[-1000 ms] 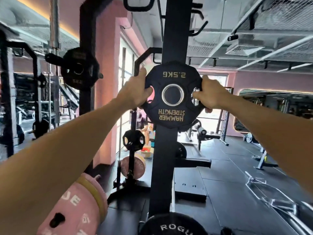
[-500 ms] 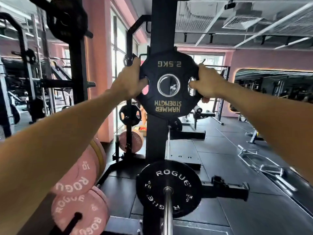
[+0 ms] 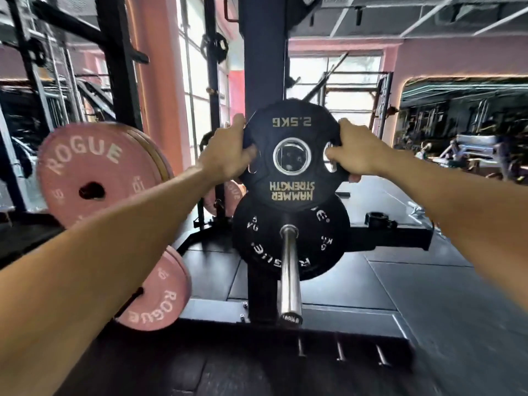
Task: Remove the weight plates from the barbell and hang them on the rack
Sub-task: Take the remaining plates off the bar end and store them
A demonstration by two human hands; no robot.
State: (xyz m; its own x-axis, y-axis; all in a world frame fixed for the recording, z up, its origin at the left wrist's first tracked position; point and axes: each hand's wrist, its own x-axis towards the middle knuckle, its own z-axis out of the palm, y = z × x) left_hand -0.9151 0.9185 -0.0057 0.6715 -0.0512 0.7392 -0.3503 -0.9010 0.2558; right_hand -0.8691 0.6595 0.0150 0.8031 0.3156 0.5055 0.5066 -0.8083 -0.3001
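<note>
Steel peg [image 3: 290, 270] projects toward camera, unloaded along its near length. Black Rogue plate [image 3: 291, 238] seated at its base against the rack upright [image 3: 264, 67]. Pink plates [image 3: 94, 172] crowd the left; floor [image 3: 428, 295] open on the right.

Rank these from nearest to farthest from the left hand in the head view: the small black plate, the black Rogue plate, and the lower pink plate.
From the left hand:
1. Small black plate, gripped at its left edge.
2. Black Rogue plate, just below on the steel peg.
3. Lower pink plate, down to the left.

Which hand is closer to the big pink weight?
Left. The left hand grips the small black plate's left edge, on the side of the big pink weight. The right hand grips its far edge.
</note>
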